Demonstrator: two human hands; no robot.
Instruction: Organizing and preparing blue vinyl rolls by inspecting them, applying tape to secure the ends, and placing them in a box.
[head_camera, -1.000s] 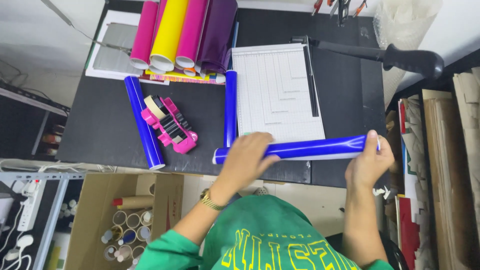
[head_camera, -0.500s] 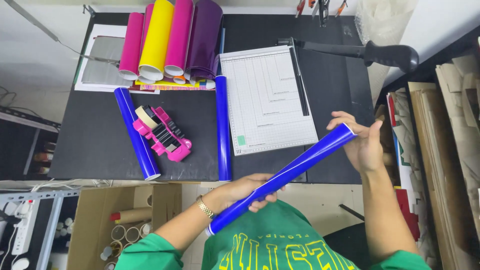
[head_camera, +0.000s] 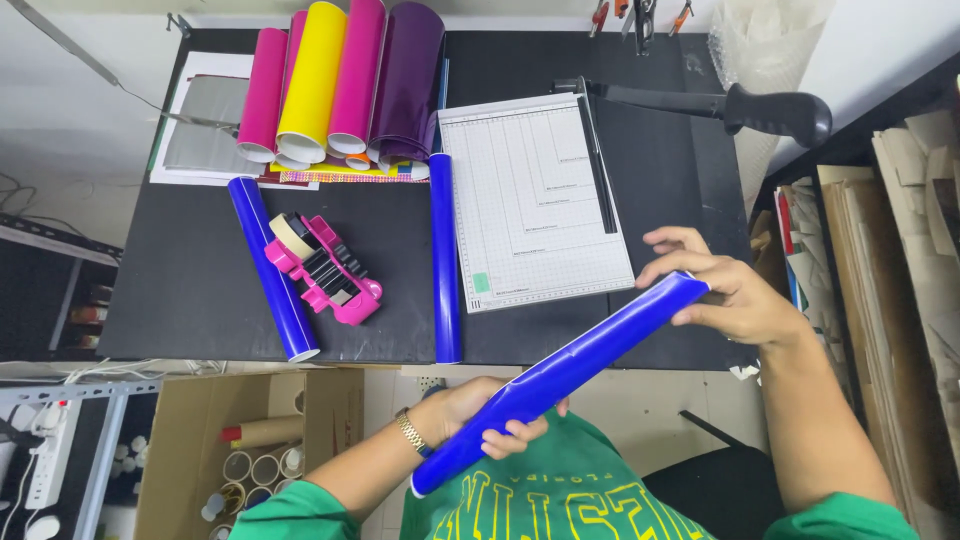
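Observation:
I hold a long blue glossy roll (head_camera: 585, 365) slanted from lower left to upper right, off the black table (head_camera: 190, 285) and over my lap. My left hand (head_camera: 480, 410) grips its lower part from beneath, fingers curled round it. Around the upper end closes my right hand (head_camera: 730, 290), just past the table's front right corner. Two more blue rolls lie on the table: one (head_camera: 272, 268) at the left, one (head_camera: 444, 255) beside the paper trimmer (head_camera: 535, 200).
A pink tape dispenser (head_camera: 322, 268) lies between the two blue rolls. Pink, yellow and purple rolls (head_camera: 340, 85) are stacked at the back. The trimmer's black handle (head_camera: 760, 105) sticks out right. A cardboard box (head_camera: 255, 455) of tubes stands below left; paper stacks (head_camera: 880, 260) fill the right.
The blue roll went from lying level along the table's front edge to being lifted and slanted. My left hand slid down to its lower end, toward my body.

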